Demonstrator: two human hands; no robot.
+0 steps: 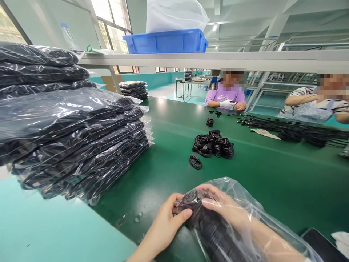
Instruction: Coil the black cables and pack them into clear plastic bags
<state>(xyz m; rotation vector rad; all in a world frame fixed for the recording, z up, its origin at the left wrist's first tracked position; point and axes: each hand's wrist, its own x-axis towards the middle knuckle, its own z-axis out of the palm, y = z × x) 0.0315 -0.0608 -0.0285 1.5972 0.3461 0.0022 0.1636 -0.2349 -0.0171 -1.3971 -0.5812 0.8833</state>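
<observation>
A clear plastic bag (227,193) with black coiled cables (218,233) in it lies at the bottom centre. My left hand (169,220) grips the bag's end from outside, its thumb pressed on the plastic. My right hand (218,202) is inside the bag, fingers curled over the top of the coils, the forearm also under the plastic. Beyond my hands, a single black cable coil (195,162) lies on the green table (163,174), close to a heap of black coils (214,145).
Filled bags (73,134) stand in a tall stack at the left. A shelf (231,58) with a blue bin (166,42) spans above the table. Loose cables (294,129) lie at the right, near two people. A dark phone-like object (324,243) lies at lower right.
</observation>
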